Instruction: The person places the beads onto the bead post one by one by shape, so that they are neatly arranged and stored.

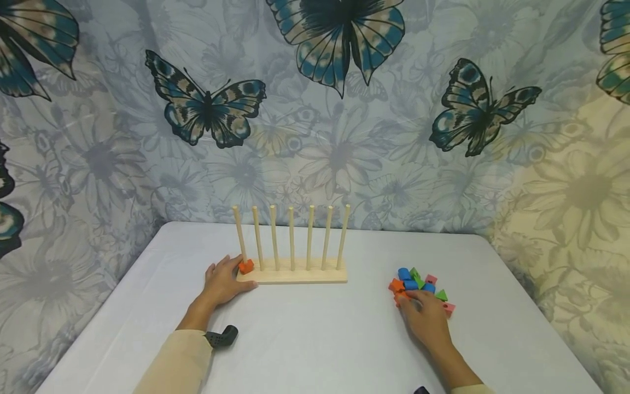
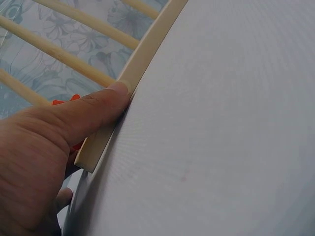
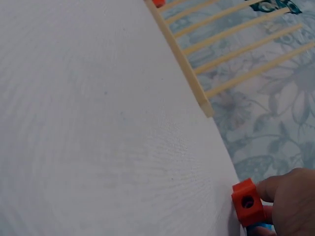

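Note:
A wooden peg stand point(image 1: 295, 277) with several upright pegs stands on the table. One orange star-shaped bead point(image 1: 246, 266) sits at the foot of its leftmost peg. My left hand point(image 1: 223, 282) grips the stand's left end, the thumb point(image 2: 106, 101) along the front edge of the base point(image 2: 142, 54). To the right, my right hand point(image 1: 428, 317) pinches an orange star-shaped bead point(image 3: 248, 202) with a round hole, at the near left side of a pile of beads. The hand hides part of that pile.
The pile holds blue cylinders point(image 1: 409, 285), green triangular beads point(image 1: 441, 295), pink blocks point(image 1: 449, 309) and another orange star point(image 1: 396, 285). A white cloth covers the table point(image 1: 315, 339). Behind it hangs a butterfly-patterned curtain point(image 1: 339, 158).

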Action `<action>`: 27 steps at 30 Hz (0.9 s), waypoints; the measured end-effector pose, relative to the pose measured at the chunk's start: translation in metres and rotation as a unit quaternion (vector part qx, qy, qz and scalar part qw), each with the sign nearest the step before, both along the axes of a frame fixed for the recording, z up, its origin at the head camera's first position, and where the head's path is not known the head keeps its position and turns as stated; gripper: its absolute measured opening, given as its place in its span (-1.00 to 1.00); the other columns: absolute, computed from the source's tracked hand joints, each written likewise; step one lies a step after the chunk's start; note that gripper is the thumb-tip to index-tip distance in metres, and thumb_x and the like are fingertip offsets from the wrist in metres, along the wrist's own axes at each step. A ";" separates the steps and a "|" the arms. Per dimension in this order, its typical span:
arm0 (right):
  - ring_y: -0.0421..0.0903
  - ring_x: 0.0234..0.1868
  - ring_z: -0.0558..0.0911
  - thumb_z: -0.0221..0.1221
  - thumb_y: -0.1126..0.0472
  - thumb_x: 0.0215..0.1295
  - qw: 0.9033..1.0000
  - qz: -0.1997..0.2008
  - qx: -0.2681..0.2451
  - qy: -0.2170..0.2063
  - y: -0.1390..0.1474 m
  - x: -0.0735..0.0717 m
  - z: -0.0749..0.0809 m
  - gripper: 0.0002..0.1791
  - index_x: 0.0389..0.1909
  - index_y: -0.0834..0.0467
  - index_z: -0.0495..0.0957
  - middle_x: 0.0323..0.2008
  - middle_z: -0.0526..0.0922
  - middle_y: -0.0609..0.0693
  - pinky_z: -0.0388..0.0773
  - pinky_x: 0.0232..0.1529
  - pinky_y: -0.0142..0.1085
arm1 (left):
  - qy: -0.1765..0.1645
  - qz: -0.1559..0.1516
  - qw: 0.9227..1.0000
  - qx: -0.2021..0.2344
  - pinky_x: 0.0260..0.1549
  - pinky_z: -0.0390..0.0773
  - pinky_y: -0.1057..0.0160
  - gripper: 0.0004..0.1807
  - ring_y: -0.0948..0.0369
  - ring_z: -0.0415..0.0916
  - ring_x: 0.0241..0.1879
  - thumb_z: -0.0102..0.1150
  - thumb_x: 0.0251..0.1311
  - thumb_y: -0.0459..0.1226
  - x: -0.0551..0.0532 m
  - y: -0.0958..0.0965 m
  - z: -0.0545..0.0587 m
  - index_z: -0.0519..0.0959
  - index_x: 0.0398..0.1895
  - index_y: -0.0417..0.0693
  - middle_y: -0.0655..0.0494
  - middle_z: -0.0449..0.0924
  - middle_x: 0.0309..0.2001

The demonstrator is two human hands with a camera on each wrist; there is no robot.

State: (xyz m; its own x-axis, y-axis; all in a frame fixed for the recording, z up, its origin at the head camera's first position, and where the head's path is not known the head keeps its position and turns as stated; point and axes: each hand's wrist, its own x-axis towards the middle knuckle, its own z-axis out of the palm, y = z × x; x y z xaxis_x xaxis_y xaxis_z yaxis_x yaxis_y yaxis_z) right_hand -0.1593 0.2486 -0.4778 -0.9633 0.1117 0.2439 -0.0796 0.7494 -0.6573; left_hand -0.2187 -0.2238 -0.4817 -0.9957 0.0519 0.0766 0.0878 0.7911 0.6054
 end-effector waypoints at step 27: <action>-0.18 -0.35 0.63 0.36 0.44 0.10 0.973 0.125 -0.129 0.147 -0.024 0.010 0.044 -0.81 -0.30 0.24 0.56 -0.35 0.67 -0.02 0.56 -0.34 -0.47 | 0.004 -0.002 1.000 0.003 0.29 -0.32 -0.23 0.03 -0.21 -0.06 0.40 0.45 -0.09 0.12 0.003 0.000 0.001 0.28 0.38 -0.25 -0.24 0.31 0.31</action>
